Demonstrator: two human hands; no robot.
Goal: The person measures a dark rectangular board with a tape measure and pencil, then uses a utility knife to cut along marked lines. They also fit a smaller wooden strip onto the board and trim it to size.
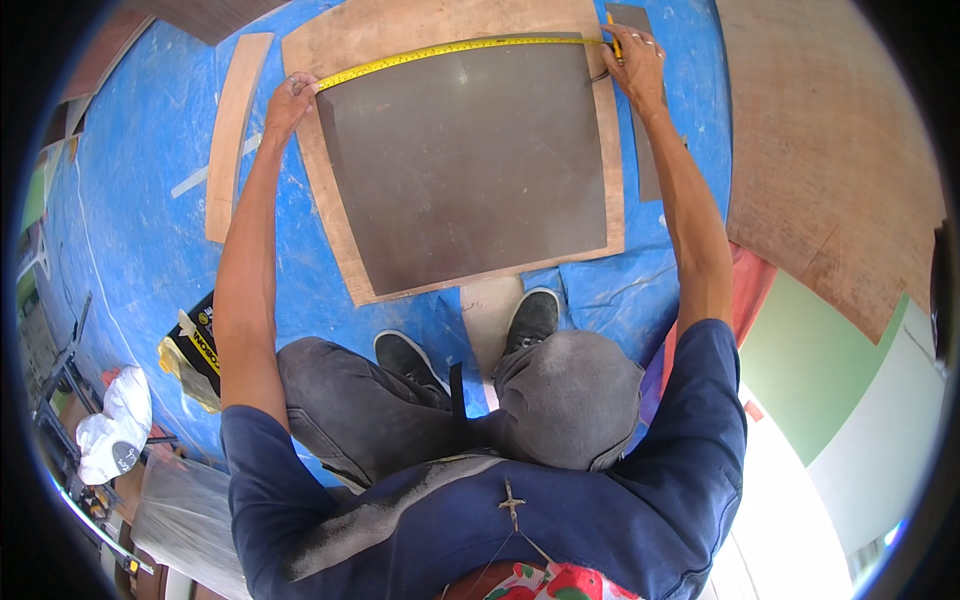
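Yellow measuring tape (460, 48) is spanning the far edge of a dark grey panel (470, 160), which is lying on a larger wooden board (340, 240) over blue sheeting (140, 180). The left hand (291, 100) is pinching the tape near the panel's far left corner. The right hand (637, 65) is gripping a slim yellow-and-black implement (614, 42) beside the tape's right end.

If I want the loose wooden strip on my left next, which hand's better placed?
Your left, I'd say. The left hand, at the left end of the yellow tape, is close to the wooden strip; the right hand is across the dark panel, near the tape's other end.
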